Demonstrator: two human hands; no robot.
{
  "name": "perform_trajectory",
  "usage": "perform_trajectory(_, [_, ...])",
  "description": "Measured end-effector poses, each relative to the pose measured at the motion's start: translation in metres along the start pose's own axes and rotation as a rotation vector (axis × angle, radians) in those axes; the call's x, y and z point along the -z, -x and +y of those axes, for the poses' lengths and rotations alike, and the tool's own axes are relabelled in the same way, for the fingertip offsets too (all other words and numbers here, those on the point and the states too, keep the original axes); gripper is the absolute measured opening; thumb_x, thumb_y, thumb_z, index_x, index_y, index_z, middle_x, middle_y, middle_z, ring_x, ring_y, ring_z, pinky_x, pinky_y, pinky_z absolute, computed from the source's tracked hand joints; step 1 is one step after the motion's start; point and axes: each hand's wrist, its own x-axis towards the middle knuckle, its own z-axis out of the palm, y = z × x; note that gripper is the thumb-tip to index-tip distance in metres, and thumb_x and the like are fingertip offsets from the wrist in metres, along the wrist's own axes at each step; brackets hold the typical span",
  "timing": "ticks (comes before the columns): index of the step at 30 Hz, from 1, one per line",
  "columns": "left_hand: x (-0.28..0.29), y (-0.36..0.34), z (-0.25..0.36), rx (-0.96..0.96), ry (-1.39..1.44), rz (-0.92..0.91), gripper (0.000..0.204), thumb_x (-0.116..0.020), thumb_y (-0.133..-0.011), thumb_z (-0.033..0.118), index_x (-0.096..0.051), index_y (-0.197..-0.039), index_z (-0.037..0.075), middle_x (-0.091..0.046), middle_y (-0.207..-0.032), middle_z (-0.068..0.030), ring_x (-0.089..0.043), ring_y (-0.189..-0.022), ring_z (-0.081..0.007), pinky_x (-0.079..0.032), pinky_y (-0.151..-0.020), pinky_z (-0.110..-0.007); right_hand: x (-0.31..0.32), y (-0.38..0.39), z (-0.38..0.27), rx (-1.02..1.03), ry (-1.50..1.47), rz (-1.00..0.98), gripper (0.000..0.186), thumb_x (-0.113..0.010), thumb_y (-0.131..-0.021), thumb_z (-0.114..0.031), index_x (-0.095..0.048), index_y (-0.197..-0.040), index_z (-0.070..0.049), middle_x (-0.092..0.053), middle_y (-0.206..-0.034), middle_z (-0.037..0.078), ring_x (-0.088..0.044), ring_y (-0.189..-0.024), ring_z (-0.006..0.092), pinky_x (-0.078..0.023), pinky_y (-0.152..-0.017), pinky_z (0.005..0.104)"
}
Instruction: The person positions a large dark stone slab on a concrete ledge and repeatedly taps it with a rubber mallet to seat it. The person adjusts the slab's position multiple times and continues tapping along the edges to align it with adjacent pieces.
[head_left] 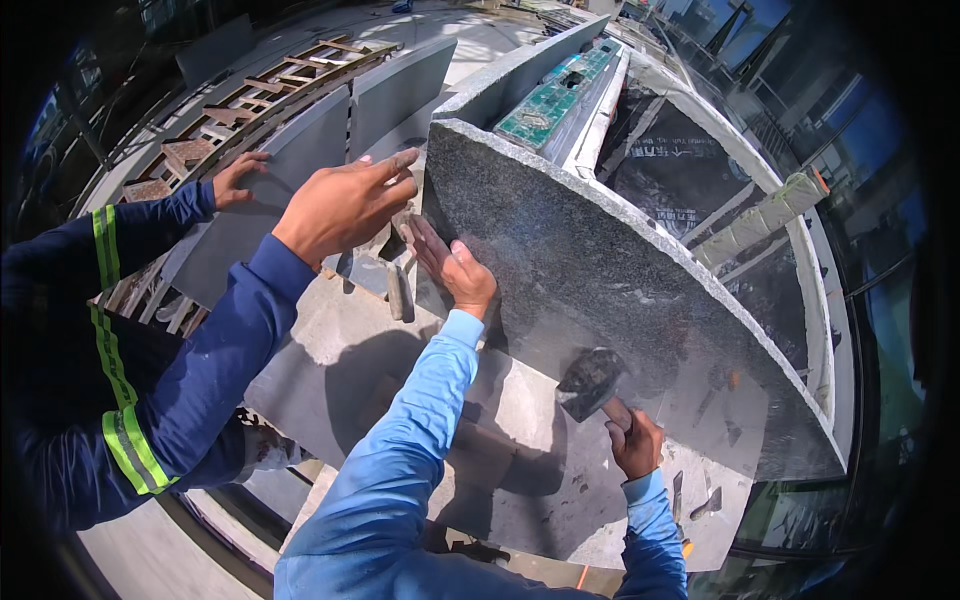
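Note:
My left hand, below a blue sleeve, is closed at the left end of a speckled dark granite slab, its fingers against a narrow piece I cannot make out. At lower right my right hand grips a mallet by its handle, the dark head in front of the slab's lower face. The slab stands on edge over a pale grey board. A co-worker's hand in a navy sleeve reaches to the slab's upper left corner, just above my left hand. A small wooden piece sits below them.
The co-worker's other hand touches grey panels at the left, beside a wooden rack. A long green level lies behind the slab. A white frame with dark sheeting and a pale post stand at right.

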Motion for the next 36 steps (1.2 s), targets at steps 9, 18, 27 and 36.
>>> perform_trajectory(9, [-0.001, -0.024, -0.003, -0.038, 0.048, -0.020, 0.067, -0.037, -0.101, 0.035, -0.033, -0.149, -0.012, -0.037, -0.151, -0.0310, -0.034, -0.140, -0.0464, -0.020, -0.118, -0.055, -0.008, -0.067, 0.022, 0.039, 0.227, -0.121, 0.046, -0.082, -0.078, -0.043, -0.054, -0.081, -0.007, -0.061, -0.070, 0.012, -0.064, -0.062, 0.0352, -0.048, -0.055, 0.0447])
perform_trajectory(18, [0.000, -0.023, -0.002, -0.007, 0.050, -0.056, 0.066, -0.037, -0.101, 0.035, -0.034, -0.148, -0.010, -0.040, -0.149, -0.0299, -0.037, -0.137, -0.0449, -0.021, -0.115, -0.055, -0.025, -0.067, 0.017, 0.135, 0.185, -0.126, 0.043, -0.085, -0.074, -0.040, -0.061, -0.084, -0.007, -0.060, -0.068, 0.011, -0.064, -0.060, 0.0342, -0.049, -0.054, 0.0430])
perform_trajectory(27, [0.003, -0.030, -0.007, -0.047, 0.040, -0.070, 0.066, -0.033, -0.103, 0.035, -0.031, -0.148, -0.013, -0.036, -0.151, -0.0312, -0.033, -0.140, -0.0456, -0.020, -0.117, -0.053, -0.021, -0.070, -0.060, 0.273, 0.092, -0.195, 0.047, -0.088, -0.065, -0.039, -0.065, -0.086, -0.004, -0.062, -0.069, 0.011, -0.067, -0.065, 0.0315, -0.051, -0.057, 0.0426])
perform_trajectory(36, [0.002, -0.033, -0.006, -0.053, 0.031, -0.059, 0.061, -0.035, -0.101, 0.030, -0.036, -0.147, -0.010, -0.041, -0.150, -0.0267, -0.036, -0.141, -0.0436, -0.021, -0.117, -0.057, -0.037, -0.069, -0.042, 0.055, 0.194, -0.117, 0.046, -0.089, -0.067, -0.038, -0.061, -0.083, -0.005, -0.064, -0.071, 0.013, -0.066, -0.064, 0.0339, -0.049, -0.057, 0.0442])
